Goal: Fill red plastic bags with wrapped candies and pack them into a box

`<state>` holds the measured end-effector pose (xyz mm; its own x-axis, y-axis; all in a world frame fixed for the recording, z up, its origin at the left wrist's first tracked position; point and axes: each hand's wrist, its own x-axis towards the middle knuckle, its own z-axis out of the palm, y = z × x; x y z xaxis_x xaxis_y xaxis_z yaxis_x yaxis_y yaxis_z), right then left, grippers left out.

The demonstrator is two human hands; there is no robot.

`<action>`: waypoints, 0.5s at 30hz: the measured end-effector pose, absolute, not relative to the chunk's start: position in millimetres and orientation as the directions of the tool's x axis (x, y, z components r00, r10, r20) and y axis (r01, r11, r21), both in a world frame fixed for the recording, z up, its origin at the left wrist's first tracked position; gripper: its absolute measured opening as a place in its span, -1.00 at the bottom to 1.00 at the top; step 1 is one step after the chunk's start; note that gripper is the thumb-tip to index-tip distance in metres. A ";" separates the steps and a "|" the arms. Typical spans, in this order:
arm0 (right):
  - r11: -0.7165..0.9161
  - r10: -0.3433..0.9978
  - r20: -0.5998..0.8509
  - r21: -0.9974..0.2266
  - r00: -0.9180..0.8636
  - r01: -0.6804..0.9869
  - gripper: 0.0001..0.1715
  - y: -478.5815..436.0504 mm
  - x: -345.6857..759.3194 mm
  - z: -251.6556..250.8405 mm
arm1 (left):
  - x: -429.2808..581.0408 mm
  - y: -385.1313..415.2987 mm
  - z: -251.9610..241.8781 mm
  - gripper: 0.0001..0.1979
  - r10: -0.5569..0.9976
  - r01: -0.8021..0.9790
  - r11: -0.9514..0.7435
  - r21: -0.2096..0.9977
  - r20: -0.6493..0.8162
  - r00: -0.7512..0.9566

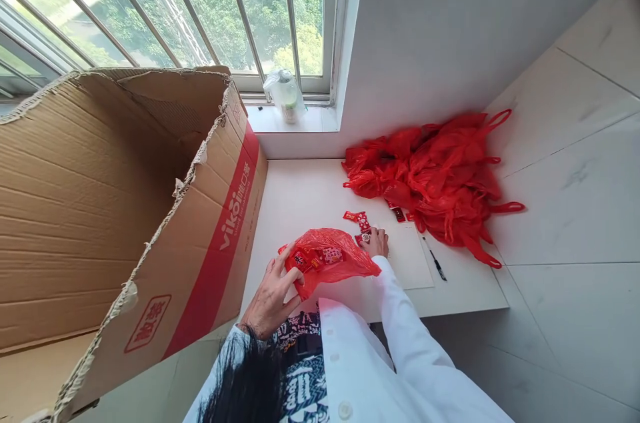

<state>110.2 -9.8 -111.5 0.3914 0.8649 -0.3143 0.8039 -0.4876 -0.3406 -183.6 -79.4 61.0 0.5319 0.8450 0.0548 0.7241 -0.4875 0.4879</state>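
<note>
My left hand (275,291) is closed on the left edge of a red plastic bag (345,267), whose mouth gapes upward near the table's front. Several small red and pink wrapped packets (320,259) lie inside it. Just beyond the bag's right side, my right hand (376,243) reaches down to the table, its fingers on a small dark red packet (363,237). Two more red packets (356,217) lie just past those fingertips. How firmly the right fingers grip is hard to see, but they are bent around the packet's edge.
A tall open cardboard box (240,209) stands at the left. Red plastic bags (430,173) are heaped at the back right, with a few packets (399,214) at their edge. A pen (439,268) lies beside a paper sheet (413,263). A bagged cup (289,99) stands on the windowsill.
</note>
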 end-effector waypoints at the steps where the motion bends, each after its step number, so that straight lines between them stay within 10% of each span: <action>1: -0.473 0.871 -0.317 -0.328 0.376 0.818 -0.61 -10.1 112.5 -111.3 | -182.8 -78.7 61.3 -0.85 0.844 0.722 -0.489 0.489 0.056 0.534; 15: -0.352 0.842 -0.513 -0.289 0.166 0.890 -0.64 -35.3 112.9 -97.6 | -179.2 -80.1 64.5 -0.84 0.868 0.720 -0.455 0.524 0.083 0.489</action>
